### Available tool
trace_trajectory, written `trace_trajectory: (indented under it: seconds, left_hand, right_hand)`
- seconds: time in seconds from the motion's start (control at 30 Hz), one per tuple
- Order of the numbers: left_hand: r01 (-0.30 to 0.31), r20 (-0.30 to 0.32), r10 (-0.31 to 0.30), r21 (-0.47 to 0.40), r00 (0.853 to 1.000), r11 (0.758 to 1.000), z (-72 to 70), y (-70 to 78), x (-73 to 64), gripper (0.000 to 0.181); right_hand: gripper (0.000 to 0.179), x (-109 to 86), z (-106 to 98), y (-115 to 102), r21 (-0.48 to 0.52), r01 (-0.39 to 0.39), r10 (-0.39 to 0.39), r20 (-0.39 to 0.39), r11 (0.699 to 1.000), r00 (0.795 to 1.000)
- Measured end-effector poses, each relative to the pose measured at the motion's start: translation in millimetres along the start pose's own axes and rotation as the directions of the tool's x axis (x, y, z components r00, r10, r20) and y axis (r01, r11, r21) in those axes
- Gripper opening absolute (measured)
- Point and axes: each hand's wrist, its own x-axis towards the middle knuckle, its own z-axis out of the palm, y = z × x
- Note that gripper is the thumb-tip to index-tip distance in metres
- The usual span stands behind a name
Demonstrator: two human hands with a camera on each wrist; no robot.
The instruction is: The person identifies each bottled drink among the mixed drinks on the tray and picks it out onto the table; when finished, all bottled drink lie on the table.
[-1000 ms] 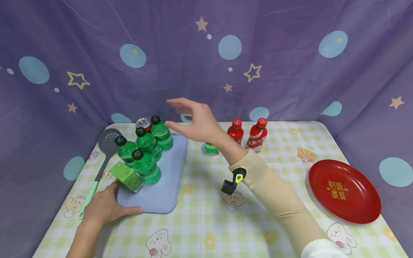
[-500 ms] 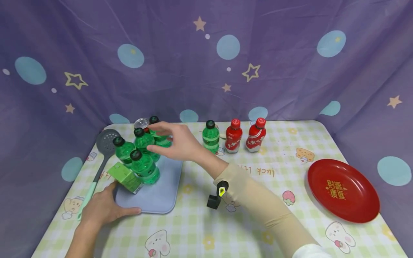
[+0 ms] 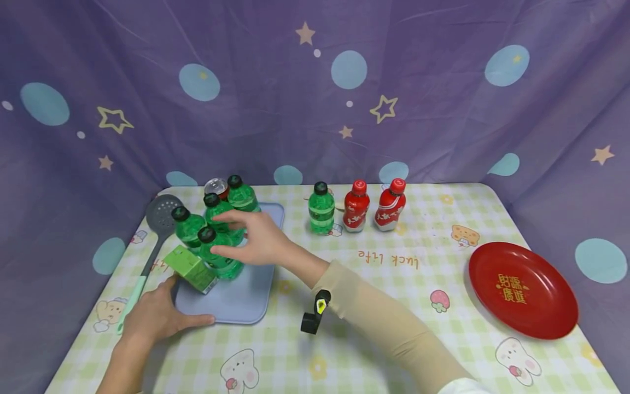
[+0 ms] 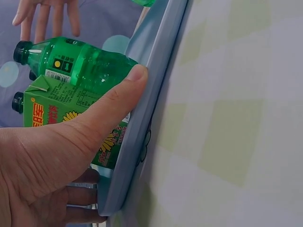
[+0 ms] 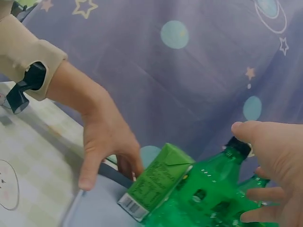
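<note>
In the head view, a light blue tray (image 3: 248, 309) carries several green bottles with black caps, a soda can (image 3: 215, 189) behind them and a green drink carton (image 3: 189, 268) at the front left. My left hand (image 3: 152, 317) holds the tray's near-left corner, thumb along the front rim and fingers round the left side. My right hand (image 3: 261, 241) is over the group, thumb and fingers apart, beside the front green bottle (image 3: 228, 269). In the right wrist view, that hand's thumb is right at a bottle's black cap (image 5: 239, 146). The carton leans against the bottles.
A slotted turner (image 3: 157, 241) with a mint handle lies left of the tray. Right of the tray stand another green bottle (image 3: 321, 213) and two red bottles, one (image 3: 356, 210) beside the other (image 3: 391, 208). A red plate (image 3: 546, 298) lies far right.
My right hand has moved left and down from above the table to the bottles on the tray, uncovering the lone green bottle. My left hand stays at the tray corner.
</note>
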Motion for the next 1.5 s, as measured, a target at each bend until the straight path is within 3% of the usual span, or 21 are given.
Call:
trace_trajectory:
  seconds: [0.23,0.63,1.17,1.5]
  left_hand:
    - [-0.015,-0.016,0.015,0.002,1.0,1.0,0.1,-1.3,-1.7,0.16]
    - [-0.011,-0.005,0.011,0.003,1.0,1.0,0.8,-0.4,-1.5,0.159]
    - [0.003,0.021,-0.003,0.01,1.0,1.0,0.3,-0.1,1.4,0.159]
    - [0.004,0.021,-0.004,0.019,1.0,1.0,-0.8,0.7,0.5,0.158]
  right_hand:
    - [0.061,0.9,20,2,-0.023,-0.016,0.015,-0.008,1.0,1.0]
    - [0.062,4.9,35,10,-0.064,-0.01,0.007,-0.043,0.998,0.999]
    - [0.069,5.5,39,15,-0.099,-0.082,0.084,0.018,0.992,0.996]
    - [0.07,6.5,42,20,-0.088,-0.069,0.07,0.004,0.994,0.998]
